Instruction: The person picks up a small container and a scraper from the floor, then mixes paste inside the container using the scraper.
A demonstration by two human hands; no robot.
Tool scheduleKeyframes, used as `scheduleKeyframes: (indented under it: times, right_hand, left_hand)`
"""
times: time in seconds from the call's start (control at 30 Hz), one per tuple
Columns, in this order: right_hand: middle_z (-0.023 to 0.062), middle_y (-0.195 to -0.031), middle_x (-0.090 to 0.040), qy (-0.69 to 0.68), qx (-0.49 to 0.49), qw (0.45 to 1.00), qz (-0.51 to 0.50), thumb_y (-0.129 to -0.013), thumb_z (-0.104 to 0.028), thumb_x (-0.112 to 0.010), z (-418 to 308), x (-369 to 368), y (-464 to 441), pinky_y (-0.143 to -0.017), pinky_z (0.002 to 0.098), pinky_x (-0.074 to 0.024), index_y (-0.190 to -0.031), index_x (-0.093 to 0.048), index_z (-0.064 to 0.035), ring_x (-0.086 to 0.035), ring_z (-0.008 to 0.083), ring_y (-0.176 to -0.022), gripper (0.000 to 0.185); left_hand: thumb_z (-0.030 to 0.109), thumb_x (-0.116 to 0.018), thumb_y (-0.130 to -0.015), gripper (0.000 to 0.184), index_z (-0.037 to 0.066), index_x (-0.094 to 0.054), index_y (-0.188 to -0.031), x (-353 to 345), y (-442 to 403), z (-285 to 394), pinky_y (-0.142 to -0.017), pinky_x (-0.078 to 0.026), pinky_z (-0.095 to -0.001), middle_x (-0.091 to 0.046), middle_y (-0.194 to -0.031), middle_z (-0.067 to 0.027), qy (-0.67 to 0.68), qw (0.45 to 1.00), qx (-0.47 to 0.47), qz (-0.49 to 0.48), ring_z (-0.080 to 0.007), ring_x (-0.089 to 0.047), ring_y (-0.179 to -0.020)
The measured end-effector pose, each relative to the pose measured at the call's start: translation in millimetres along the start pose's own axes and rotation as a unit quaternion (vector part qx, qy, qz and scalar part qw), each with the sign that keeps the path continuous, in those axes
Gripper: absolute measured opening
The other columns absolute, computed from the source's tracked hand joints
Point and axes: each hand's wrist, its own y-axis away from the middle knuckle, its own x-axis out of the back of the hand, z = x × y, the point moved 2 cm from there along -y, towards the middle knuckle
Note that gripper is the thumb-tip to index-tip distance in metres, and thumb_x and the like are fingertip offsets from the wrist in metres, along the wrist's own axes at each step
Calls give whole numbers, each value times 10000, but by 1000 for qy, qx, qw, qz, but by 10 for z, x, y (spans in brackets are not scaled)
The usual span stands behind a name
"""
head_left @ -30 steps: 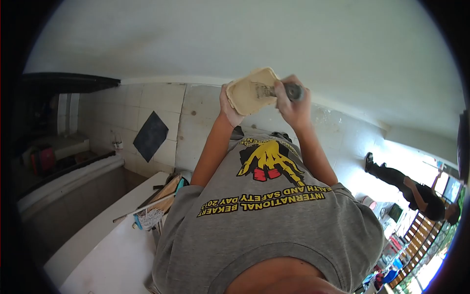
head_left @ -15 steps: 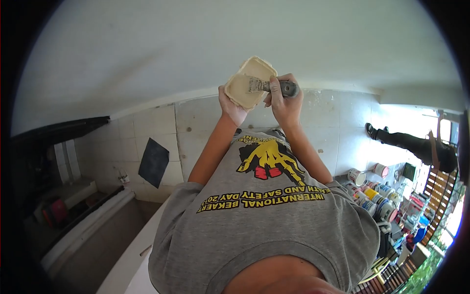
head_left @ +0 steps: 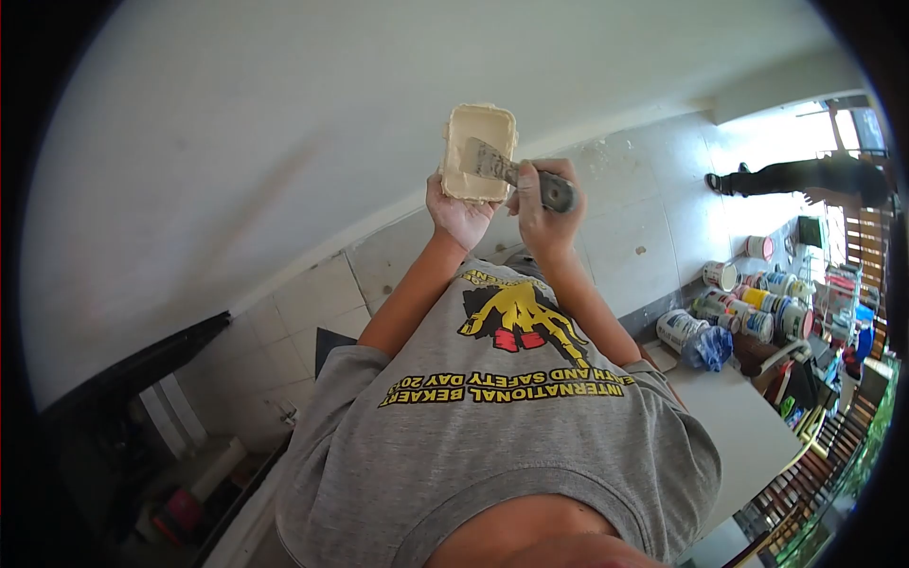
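Note:
My left hand (head_left: 461, 216) is closed around the lower end of a small rectangular tub (head_left: 455, 123) with a cream, paste-smeared rim. Pale filler paste (head_left: 471, 128) lines the inside of the tub. In my right hand (head_left: 547, 216) is a putty knife (head_left: 554, 192), gripped by its dark handle with the thumb along it. Its paste-coated blade (head_left: 490, 161) reaches into the tub and lies against the paste. The fingers beneath the tub are partly hidden.
A pale wall (head_left: 312, 104) rises in front, above a tiled floor (head_left: 615, 218). Several paint buckets (head_left: 757, 303) stand at the right, near a white table (head_left: 734, 426). Another person's dark-clothed leg (head_left: 786, 180) shows far right. A dark opening (head_left: 114, 407) is at the left.
My view has turned, shifting the floor, wall and buckets. The tub has become more upright in the view, and the knife now angles down toward my right hand. Both hands keep their holds.

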Motion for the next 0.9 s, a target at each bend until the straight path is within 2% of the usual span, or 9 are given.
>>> scheduleKeyframes:
  times: [0.1, 0.13, 0.23, 0.33, 0.43, 0.53, 0.73, 0.83, 0.9]
  right_hand:
    - [27, -627, -620, 101, 1, 992, -82, -995, -97, -644, 153, -100, -85, -459, 234, -451, -919, -588, 3, -580, 81, -496, 138]
    - [110, -654, -658, 115, -43, 990, -73, -939, -151, -720, 118, -65, -89, -563, 297, -511, -900, -608, -22, -660, 127, -588, 175]
    - [126, -634, -629, 31, -13, 999, 22, -935, -172, -721, 131, -199, -59, -556, 319, -501, -891, -599, -19, -643, 152, -563, 200]
    - [109, -620, -629, 115, -45, 991, -42, -933, -149, -719, 137, -232, -152, -544, 301, -491, -883, -599, -22, -629, 138, -552, 182]
    - [97, -616, -631, -3, -55, 998, 21, -931, -131, -717, 98, -246, -164, -537, 285, -484, -872, -600, -30, -624, 129, -547, 165]
    - [94, -619, -638, 93, -45, 993, -53, -931, -129, -720, 177, -387, -198, -537, 281, -488, -870, -604, -34, -626, 125, -544, 162]
    - [105, -634, -659, 76, 17, 995, -65, -936, -140, -718, 87, -520, -226, -554, 289, -508, -866, -608, -31, -674, 134, -585, 170]
    - [101, -654, -677, 101, -21, 990, -101, -939, -138, -714, 72, -542, -353, -568, 280, -515, -868, -610, -32, -692, 129, -617, 165]
    - [96, -654, -674, 70, 7, 995, -67, -944, -139, -709, 121, -567, -342, -562, 277, -509, -866, -608, -26, -671, 118, -600, 171]
  left_hand:
    - [486, -300, -946, 608, 148, -546, -1388, 10, -20, -17, -932, -538, -370, -617, -1316, -56, -1, 1000, 3, -17, -208, -608, -1193]
    - [485, -301, -946, 608, 148, -545, -1389, -14, -35, -17, -940, -537, -370, -616, -1317, -56, -1, 1000, -2, -16, -208, -607, -1194]
    - [495, -297, -945, 621, 149, -534, -1404, 122, -60, 113, -953, -534, -373, -608, -1331, -53, 16, 1000, 21, -4, -208, -603, -1204]
    - [512, -296, -944, 627, 160, -535, -1403, 102, -54, 129, -968, -529, -373, -609, -1326, -43, 29, 997, 10, 72, -198, -602, -1205]
    - [525, -283, -948, 632, 162, -538, -1399, 48, -56, 192, -975, -525, -365, -613, -1317, -33, -39, 999, -4, 10, -187, -604, -1200]
    - [522, -269, -953, 636, 157, -540, -1397, 14, -15, 212, -972, -526, -360, -618, -1305, -41, -17, 998, -32, 57, -191, -605, -1199]
    - [486, -255, -963, 621, 138, -543, -1388, 168, -151, 292, -988, -526, -387, -621, -1290, -52, 19, 998, -62, 6, -199, -603, -1205]
    - [468, -253, -967, 606, 131, -554, -1372, 70, -155, 309, -998, -523, -396, -629, -1277, -49, 19, 997, -57, 39, -196, -604, -1204]
    - [502, -284, -959, 601, 140, -576, -1339, 2, -179, 342, -950, -531, -427, -634, -1272, -60, 12, 995, -70, 66, -221, -614, -1183]
